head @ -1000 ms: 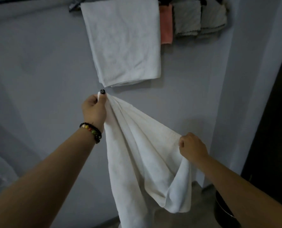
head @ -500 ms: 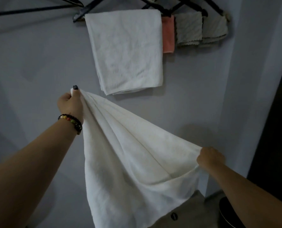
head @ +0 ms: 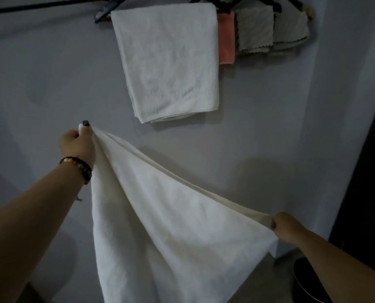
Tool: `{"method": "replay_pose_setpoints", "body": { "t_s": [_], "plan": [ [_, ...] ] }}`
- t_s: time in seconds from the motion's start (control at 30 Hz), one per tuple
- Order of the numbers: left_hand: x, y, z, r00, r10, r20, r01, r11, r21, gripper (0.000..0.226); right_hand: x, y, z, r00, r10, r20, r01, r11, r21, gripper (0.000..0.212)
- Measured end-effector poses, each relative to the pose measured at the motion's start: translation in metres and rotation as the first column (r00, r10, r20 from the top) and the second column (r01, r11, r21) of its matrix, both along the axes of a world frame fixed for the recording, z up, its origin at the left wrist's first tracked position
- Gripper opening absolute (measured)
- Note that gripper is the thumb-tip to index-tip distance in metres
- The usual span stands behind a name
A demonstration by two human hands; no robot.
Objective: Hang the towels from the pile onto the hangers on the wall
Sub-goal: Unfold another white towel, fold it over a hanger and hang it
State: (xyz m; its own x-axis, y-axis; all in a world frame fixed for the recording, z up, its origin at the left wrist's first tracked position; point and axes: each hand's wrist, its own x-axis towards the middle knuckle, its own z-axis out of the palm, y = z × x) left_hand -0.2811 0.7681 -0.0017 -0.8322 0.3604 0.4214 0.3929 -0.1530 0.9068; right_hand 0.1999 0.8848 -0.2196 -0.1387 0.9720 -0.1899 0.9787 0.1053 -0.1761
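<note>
One view only — a wide-angle camera worn on the person's head, so no second view is sharing the scene. It is facing forward and slightly upward at a grey wall, standing near it. Both forearms are entering from the near bottom corners, the left hand and right hand reaching away from the lens. The wall hangers are sitting at the far top edge — partly cropped. Straight lines are bowing toward the frame edges.

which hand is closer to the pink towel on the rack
Left. The left hand grips the white towel up high, below and left of the pink towel. The right hand grips it much lower, far beneath the rack.
</note>
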Motion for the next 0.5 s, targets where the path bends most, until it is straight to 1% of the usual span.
{"method": "replay_pose_setpoints", "body": {
  "t_s": [0.03, 0.13, 0.23, 0.27, 0.3, 0.33, 0.37, 0.4, 0.43, 0.5],
  "plan": [
    [-0.004, 0.000, -0.003, 1.000, 0.023, -0.015, -0.023, 0.999, -0.023, 0.046, 0.001, -0.001, 0.000, 1.000, -0.001, -0.009, 0.001, 1.000, -0.030, 0.020],
    [-0.018, -0.001, -0.015, 0.998, 0.062, -0.027, -0.063, 0.997, -0.051, 0.042, 0.006, -0.003, 0.004, 0.996, -0.036, -0.077, 0.032, 0.998, -0.049, 0.026],
    [-0.030, -0.004, -0.032, 0.994, 0.108, -0.002, -0.108, 0.988, -0.107, 0.041, 0.012, -0.005, 0.018, 0.971, -0.080, -0.225, 0.058, 0.993, -0.104, 0.049],
    [-0.035, -0.005, -0.037, 0.993, 0.118, 0.021, -0.114, 0.986, -0.120, 0.043, 0.013, -0.005, 0.023, 0.970, -0.083, -0.228, 0.058, 0.992, -0.114, 0.057],
    [-0.040, -0.007, -0.042, 0.991, 0.124, 0.042, -0.117, 0.984, -0.133, 0.046, 0.015, -0.005, 0.028, 0.979, -0.065, -0.191, 0.046, 0.994, -0.104, 0.065],
    [-0.044, -0.010, -0.046, 0.989, 0.134, 0.063, -0.123, 0.981, -0.150, 0.050, 0.017, -0.003, 0.032, 0.993, -0.042, -0.111, 0.036, 0.997, -0.061, 0.071],
    [-0.048, -0.012, -0.049, 0.987, 0.142, 0.080, -0.127, 0.977, -0.170, 0.054, 0.019, -0.001, 0.036, 0.999, -0.034, -0.029, 0.034, 0.999, -0.004, 0.072],
    [-0.052, -0.014, -0.052, 0.986, 0.143, 0.090, -0.125, 0.975, -0.182, 0.058, 0.020, 0.001, 0.040, 0.999, -0.047, 0.007, 0.047, 0.997, 0.054, 0.068],
    [-0.055, -0.016, -0.055, 0.986, 0.138, 0.099, -0.117, 0.975, -0.188, 0.059, 0.021, 0.004, 0.043, 0.998, -0.069, 0.013, 0.067, 0.992, 0.111, 0.062],
    [-0.058, -0.019, -0.060, 0.988, 0.114, 0.103, -0.094, 0.978, -0.186, 0.055, 0.020, 0.009, 0.052, 0.991, -0.132, -0.035, 0.136, 0.972, 0.191, 0.054]
  ]
}}
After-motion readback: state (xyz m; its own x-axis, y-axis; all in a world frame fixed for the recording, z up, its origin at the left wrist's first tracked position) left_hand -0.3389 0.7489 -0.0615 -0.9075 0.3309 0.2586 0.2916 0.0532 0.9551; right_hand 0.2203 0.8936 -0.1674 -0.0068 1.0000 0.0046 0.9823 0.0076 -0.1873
